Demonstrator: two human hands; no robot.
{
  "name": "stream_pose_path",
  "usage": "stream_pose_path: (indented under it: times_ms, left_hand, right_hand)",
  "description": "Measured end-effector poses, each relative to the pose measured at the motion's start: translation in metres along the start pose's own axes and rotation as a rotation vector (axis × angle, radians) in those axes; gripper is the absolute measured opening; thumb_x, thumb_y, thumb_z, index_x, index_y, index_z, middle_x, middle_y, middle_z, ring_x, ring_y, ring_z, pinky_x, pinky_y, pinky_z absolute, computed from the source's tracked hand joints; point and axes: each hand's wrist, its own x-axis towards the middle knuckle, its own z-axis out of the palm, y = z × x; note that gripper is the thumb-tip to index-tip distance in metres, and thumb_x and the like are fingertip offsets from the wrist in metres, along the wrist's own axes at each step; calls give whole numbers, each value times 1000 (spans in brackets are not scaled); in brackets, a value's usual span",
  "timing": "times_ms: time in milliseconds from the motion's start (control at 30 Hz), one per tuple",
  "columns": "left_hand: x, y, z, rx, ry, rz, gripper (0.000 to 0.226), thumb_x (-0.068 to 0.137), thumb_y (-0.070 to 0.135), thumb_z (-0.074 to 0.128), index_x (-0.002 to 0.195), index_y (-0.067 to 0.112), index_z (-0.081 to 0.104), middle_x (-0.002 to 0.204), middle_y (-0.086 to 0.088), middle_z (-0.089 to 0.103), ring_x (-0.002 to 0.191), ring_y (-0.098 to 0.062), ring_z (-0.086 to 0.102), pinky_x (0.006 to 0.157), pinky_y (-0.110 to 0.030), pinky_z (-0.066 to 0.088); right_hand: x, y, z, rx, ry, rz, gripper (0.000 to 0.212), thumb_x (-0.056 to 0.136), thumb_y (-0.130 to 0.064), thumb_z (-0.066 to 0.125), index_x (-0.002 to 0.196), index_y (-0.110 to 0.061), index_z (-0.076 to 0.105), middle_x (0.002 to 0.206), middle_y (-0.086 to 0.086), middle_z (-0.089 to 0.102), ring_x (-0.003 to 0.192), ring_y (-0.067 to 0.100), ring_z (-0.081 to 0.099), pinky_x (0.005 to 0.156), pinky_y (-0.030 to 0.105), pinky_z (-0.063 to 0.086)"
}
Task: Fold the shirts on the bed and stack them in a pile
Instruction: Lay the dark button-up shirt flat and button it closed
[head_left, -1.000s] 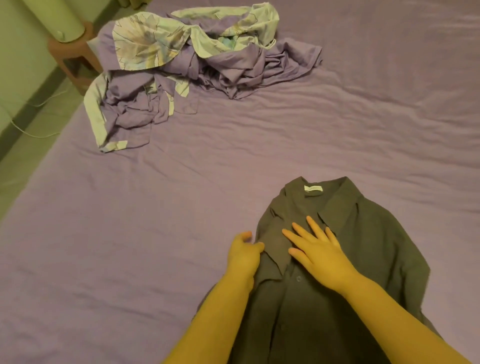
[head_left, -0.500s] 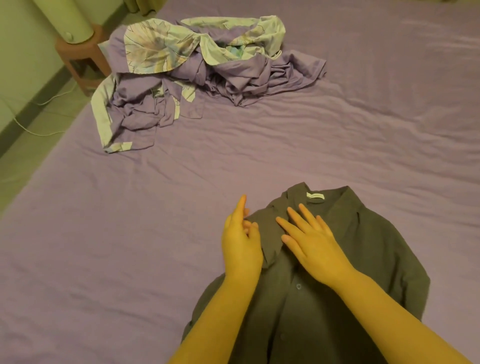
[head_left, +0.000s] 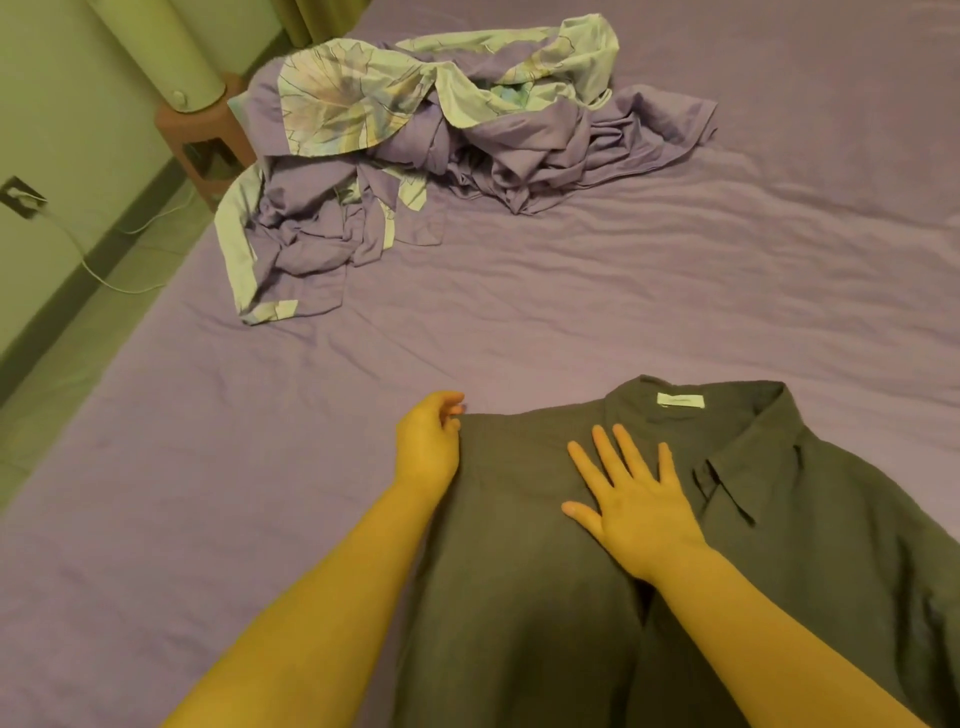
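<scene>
Bare sheet (head_left: 571, 322) lies between shirt (head_left: 545, 571) and bedding heap (head_left: 415, 156).

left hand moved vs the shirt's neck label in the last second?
Yes. The left hand has gone out left, away from the neck label, to the edge of the dark shirt.

Both hands reach forward: the left hand (head_left: 428, 449) curled and pinching, the right hand (head_left: 636, 501) flat with fingers spread.

The shirt (head_left: 545, 597) lies on the bed (head_left: 675, 312) at lower right of the frame. The crumpled bedding heap (head_left: 415, 156) lies at upper centre, well apart. The stool (head_left: 208, 140) stands at upper left, beside the bed.
</scene>
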Motion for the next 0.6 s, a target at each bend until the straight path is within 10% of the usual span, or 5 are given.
stream_pose_path:
  times_ms: [167, 300, 400, 600]
  left_hand:
    - [14, -9, 10, 146, -31, 61, 33, 87, -8, 46, 111, 1, 65, 113, -15, 66, 107, -29, 60, 93, -22, 39]
    - [-12, 11, 18, 501, 175, 442, 34, 81, 11, 42, 98, 11, 70, 99, -9, 64, 92, -29, 53, 77, -34, 41]
    - [-31, 5, 35, 730, -48, 786, 36, 89, 32, 42, 109, 17, 68, 115, -4, 63, 111, -26, 53, 93, -37, 42]
    - [-15, -30, 45, 1056, -356, 751, 69, 95, 61, 4, 147, 22, 25, 154, -5, 25, 143, -27, 18, 112, -50, 14]
  right_hand:
    - [1, 11, 6, 3, 9, -1, 70, 95, -59, 5, 136, -17, 44, 139, 11, 49, 133, 27, 31, 101, 61, 21]
    - [0, 9, 7, 3, -9, 18, 70, 95, -58, 3, 135, -18, 43, 137, 11, 51, 129, 31, 45, 99, 61, 22]
    - [-1, 12, 8, -3, -13, 20, 71, 95, -59, 2, 136, -19, 42, 139, 10, 50, 130, 30, 45, 100, 62, 22]
    - [7, 18, 16, -69, 30, -30, 71, 92, -62, 8, 138, -20, 43, 143, 8, 45, 132, 29, 42, 100, 63, 20]
